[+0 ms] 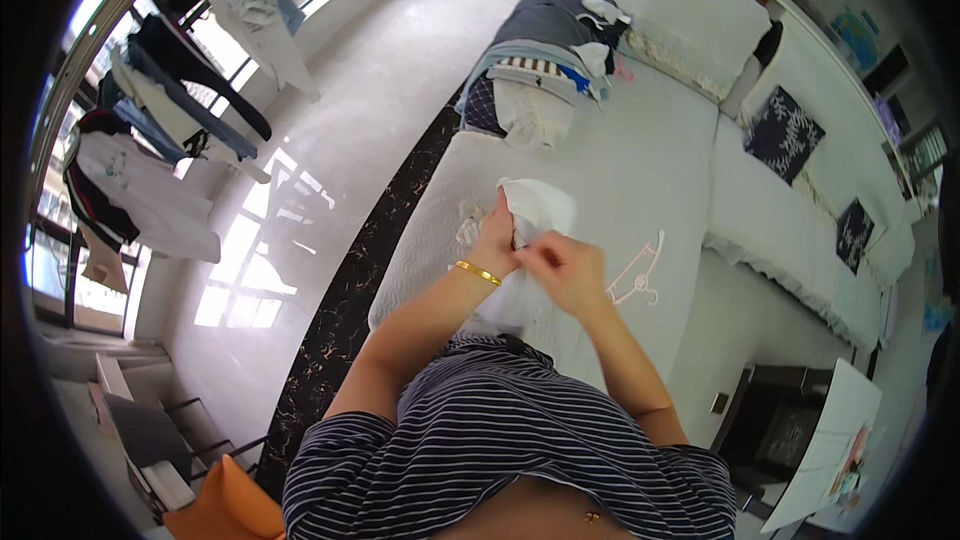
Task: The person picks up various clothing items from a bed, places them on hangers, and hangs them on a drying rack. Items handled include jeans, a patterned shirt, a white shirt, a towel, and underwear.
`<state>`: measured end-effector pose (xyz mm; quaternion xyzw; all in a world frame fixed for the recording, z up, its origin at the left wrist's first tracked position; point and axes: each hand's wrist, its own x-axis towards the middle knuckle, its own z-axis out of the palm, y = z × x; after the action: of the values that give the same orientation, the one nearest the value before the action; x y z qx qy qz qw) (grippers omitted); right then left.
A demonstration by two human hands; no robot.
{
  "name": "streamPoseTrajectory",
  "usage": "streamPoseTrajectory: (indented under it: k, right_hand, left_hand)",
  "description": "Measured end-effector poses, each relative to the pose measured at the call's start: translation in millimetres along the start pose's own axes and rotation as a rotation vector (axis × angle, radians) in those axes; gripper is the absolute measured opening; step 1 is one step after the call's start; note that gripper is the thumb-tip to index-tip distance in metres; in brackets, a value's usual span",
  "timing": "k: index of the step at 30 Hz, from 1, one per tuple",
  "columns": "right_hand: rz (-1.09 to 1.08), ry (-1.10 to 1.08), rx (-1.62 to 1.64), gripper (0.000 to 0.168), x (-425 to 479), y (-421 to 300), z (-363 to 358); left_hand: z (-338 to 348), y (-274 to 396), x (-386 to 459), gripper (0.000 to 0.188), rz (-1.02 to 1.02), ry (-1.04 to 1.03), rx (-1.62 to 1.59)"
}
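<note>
My left hand (498, 234), with a gold bracelet at its wrist, holds a white cloth item (541, 202) in front of my body. Close against it on the right, my right hand (564, 270) is slightly blurred, its fingers bent at the cloth; whether they pinch it is not clear. Part of the white fabric hangs below the hands towards my waist. A small crumpled pale item (470, 222) lies on the sofa just left of my left wrist. To the right of my right hand, a pink and white clothes hanger (641, 281) lies flat on the light seat cover.
Folded clothes (536, 67) are piled at the far end of the sofa seat (637, 150), near white cushions (686, 7). Garments hang from a rail (112, 7) by the windows at left. A low dark table (772, 420) stands at right, an orange object (225, 502) at lower left.
</note>
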<state>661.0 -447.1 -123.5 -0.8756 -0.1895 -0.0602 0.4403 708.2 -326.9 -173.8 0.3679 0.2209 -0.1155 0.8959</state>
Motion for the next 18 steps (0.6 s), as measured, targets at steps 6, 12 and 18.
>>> streamPoseTrajectory:
  k: [6,12,18]
  right_hand:
    - [0.191,0.046,0.348,0.020,-6.0,23.7,26.6]
    - [0.392,-0.178,0.883,0.013,15.6,28.5,12.8]
    - [0.273,-0.186,0.863,0.012,25.0,36.9,16.6]
  left_hand:
    - [1.3,10.8,-9.6,0.029,-0.006,0.039,-0.044]
    - [-21.9,20.5,-41.1,0.024,0.449,-0.231,0.729]
    - [-38.1,32.7,-27.0,0.026,0.802,0.103,0.907]
